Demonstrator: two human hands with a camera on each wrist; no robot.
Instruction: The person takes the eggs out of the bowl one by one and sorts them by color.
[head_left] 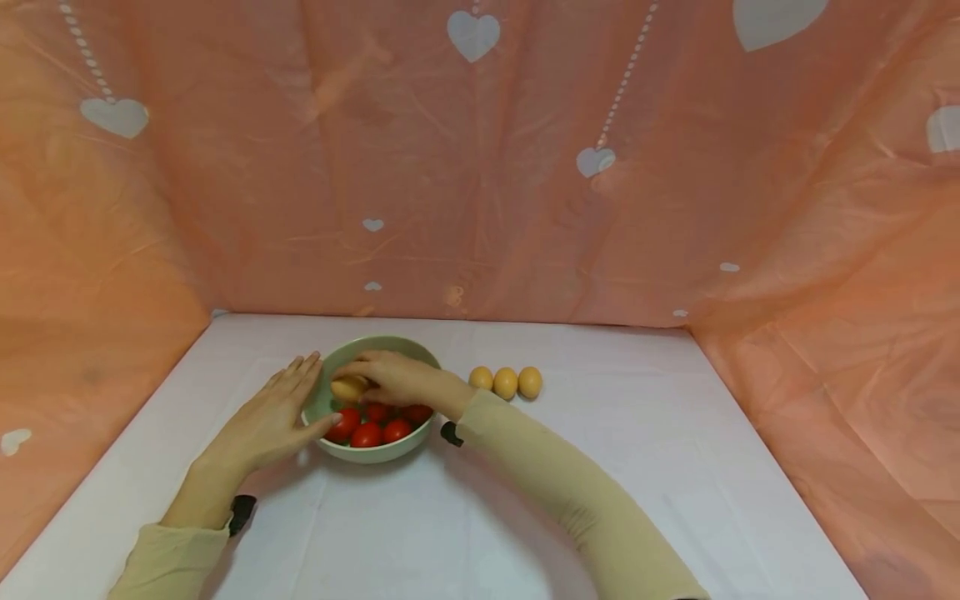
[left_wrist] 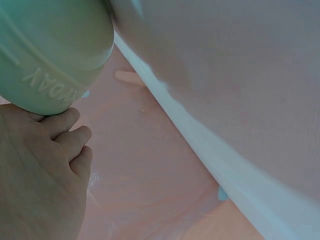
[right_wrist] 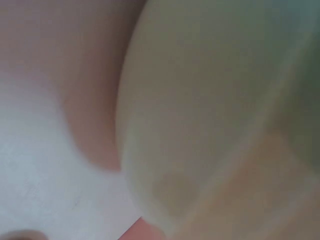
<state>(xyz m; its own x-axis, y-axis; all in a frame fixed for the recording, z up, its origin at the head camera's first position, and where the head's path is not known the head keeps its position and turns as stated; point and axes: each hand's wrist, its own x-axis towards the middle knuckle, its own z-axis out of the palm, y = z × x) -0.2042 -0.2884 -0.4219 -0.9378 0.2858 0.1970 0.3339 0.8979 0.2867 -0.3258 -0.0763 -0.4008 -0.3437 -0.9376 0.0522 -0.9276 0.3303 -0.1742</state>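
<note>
A pale green bowl (head_left: 371, 455) stands on the left part of the white table, with several red tomatoes (head_left: 367, 435) in its near half. My right hand (head_left: 393, 377) reaches into it from the right and holds a yellow egg-shaped fruit (head_left: 348, 389) between thumb and fingers, above the bowl's inside. My left hand (head_left: 266, 421) rests against the bowl's left side, fingers straight, thumb over the rim. In the left wrist view, the fingers (left_wrist: 75, 142) touch the outer wall of the bowl (left_wrist: 55, 65). The right wrist view shows mostly the blurred bowl wall (right_wrist: 190, 110); the fingertips are hidden there.
Three more yellow egg-shaped fruits (head_left: 506, 383) lie in a row right of the bowl, close to my right forearm. The white table (head_left: 637, 442) ends at an orange curtain (head_left: 480, 208) with hearts, which hangs at the back and both sides.
</note>
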